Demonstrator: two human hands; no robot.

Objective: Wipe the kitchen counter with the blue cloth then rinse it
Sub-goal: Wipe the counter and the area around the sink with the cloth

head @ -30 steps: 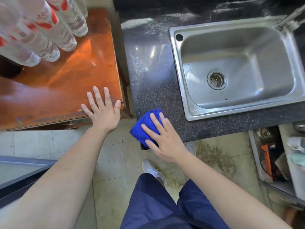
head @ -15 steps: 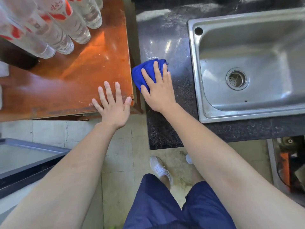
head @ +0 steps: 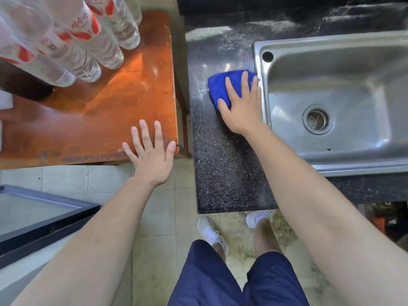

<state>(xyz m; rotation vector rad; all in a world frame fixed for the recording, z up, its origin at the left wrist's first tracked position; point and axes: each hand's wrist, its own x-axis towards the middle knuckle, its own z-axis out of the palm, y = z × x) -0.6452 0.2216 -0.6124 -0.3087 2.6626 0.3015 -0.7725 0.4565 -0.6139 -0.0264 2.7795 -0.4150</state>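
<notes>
Right hand [head: 241,107] presses flat on the blue cloth [head: 223,85], on the counter [head: 220,162] right against the sink [head: 262,89] rim. Left hand [head: 152,155], spread, braces on the table [head: 99,120]. Wiping stage; rinsing comes next, needing a lift into the sink.

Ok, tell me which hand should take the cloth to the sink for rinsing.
Right. The right hand lies flat on the blue cloth, right at the sink rim. The left hand rests on the wooden table, on the far side from the sink.
</notes>
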